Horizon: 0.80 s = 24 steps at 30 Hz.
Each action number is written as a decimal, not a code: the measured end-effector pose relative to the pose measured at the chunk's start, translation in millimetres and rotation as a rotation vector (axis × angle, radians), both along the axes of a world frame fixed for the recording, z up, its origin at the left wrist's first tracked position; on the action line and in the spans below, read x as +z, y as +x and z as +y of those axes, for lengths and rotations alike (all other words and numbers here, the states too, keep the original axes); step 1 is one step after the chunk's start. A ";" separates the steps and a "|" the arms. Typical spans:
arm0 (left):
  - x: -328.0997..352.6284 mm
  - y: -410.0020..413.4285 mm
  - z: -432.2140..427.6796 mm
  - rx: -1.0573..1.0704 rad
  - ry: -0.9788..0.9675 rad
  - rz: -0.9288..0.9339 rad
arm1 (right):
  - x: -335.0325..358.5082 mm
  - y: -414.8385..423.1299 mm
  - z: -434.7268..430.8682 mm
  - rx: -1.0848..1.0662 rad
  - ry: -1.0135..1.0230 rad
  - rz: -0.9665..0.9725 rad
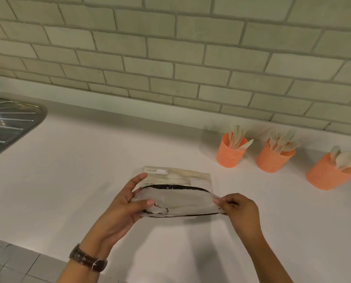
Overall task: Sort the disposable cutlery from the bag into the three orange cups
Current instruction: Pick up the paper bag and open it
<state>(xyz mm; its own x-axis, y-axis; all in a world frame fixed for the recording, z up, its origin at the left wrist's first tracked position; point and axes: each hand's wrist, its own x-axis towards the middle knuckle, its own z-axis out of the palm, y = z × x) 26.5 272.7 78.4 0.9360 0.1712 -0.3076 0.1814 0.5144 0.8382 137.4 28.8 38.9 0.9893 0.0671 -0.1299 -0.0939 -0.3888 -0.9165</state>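
Bag (178, 198) between both gripping hands

One head-worn view is aimed down, close over the smooth white countertop (78, 180), towards the pale brick-tiled wall (170, 48).

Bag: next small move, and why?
Probably let the right hand go and reach into the bag while the left hand holds it: its mouth is pulled open, pale shapes seem to lie at its far end, and the cups already hold cutlery.
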 end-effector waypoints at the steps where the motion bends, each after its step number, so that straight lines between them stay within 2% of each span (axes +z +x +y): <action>1: -2.5 -0.4 1.4 0.003 0.137 0.035 | -1.8 0.0 1.0 0.009 -0.027 -0.014; 3: -11.0 1.1 5.0 0.092 0.432 0.099 | -0.7 1.6 3.2 0.028 0.017 0.051; 4: -17.6 2.2 8.2 0.154 0.599 0.126 | 1.9 2.8 4.5 0.025 0.160 0.174; 7: -38.5 1.8 15.3 0.282 1.037 0.162 | 8.5 5.0 8.4 0.045 0.787 0.718; 9: -53.0 0.8 17.3 0.316 1.122 0.159 | 6.1 4.4 13.6 0.045 1.028 0.873; 11: -62.2 2.1 17.5 0.340 0.966 0.208 | 5.6 1.4 19.2 0.054 1.098 0.939; 14: -57.3 9.6 18.5 0.318 0.315 0.313 | -4.0 2.8 23.2 0.018 1.078 0.994; 16: -45.6 17.2 21.2 0.316 -0.136 0.334 | -10.6 3.0 21.5 0.117 1.055 0.960; 18: -36.9 24.1 28.6 0.339 -0.443 0.313 | -5.7 1.9 17.0 0.246 0.972 0.856; 21: -35.0 28.7 36.9 0.210 -0.625 0.236 | 11.1 4.5 13.3 0.370 0.630 0.548; 24: -28.4 28.8 36.2 0.066 -0.502 0.152 | 11.2 14.6 14.3 0.188 0.306 0.231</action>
